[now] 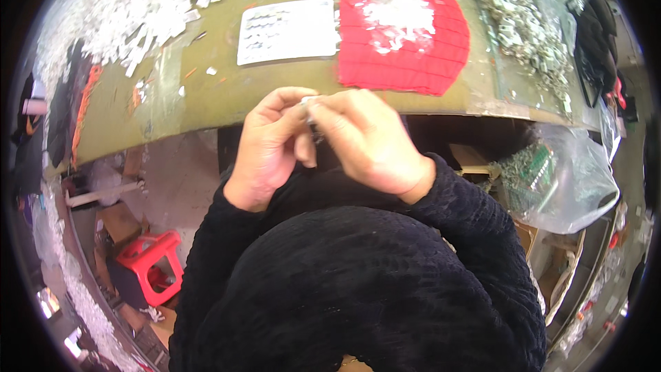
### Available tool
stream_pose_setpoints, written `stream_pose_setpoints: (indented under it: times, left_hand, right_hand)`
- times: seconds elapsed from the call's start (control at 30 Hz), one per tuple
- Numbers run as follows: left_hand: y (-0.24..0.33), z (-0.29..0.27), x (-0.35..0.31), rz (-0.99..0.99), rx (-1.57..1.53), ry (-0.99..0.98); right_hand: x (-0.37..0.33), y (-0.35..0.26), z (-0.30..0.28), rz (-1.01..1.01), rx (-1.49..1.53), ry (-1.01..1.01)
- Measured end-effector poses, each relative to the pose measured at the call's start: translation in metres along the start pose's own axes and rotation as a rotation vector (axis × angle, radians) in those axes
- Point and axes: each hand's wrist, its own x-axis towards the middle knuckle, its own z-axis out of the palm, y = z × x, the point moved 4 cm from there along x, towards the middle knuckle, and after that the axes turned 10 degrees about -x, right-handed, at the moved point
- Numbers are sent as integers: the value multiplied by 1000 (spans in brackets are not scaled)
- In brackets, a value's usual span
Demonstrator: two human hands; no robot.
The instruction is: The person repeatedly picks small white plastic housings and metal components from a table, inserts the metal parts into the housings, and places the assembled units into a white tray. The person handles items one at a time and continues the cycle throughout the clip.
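In front of my body, by the near edge of the worktable (206, 100), both hands come together at a small whitish piece (309, 100) with a dark part below it. My left hand (265, 145) pinches it between thumb and fingers. My right hand (368, 139) closes on the same piece from the other side, its thumb and forefinger pressed to it. The fingers hide most of the piece, so its kind cannot be told. Beyond my hands lie a white tray (289, 59) with rows of small dark and silvery parts and a red cloth (413, 72) bearing clear-white small pieces.
A large heap of white plastic pieces (138, 14) covers the table's far left. Greyish small parts (527, 38) are piled at the far right. Below the table's right edge hangs a clear plastic bag (585, 186) with green boards. A red stool (162, 262) stands on the floor at left.
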Motion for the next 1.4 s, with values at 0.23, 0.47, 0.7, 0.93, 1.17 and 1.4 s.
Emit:
stream_pose_setpoints:
  times: [0.23,0.47,0.7,0.93,1.17,1.4]
  left_hand:
    - [10,21,-10,136,447,15]
    - [4,18,-11,199,428,6]
    - [-4,17,-4,206,470,37]
    - [-3,12,1,3,206,-47]
    - [-8,1,7,-107,-96,-5]
    - [-20,6,9,-187,-120,-74]
  right_hand:
    - [0,11,-3,97,55,53]
    - [-8,3,4,96,27,48]
    - [-13,5,6,101,-52,60]
    - [-15,16,1,47,-51,26]
    - [-14,67,-45,262,-257,143]
    - [-26,115,-42,603,-661,-220]
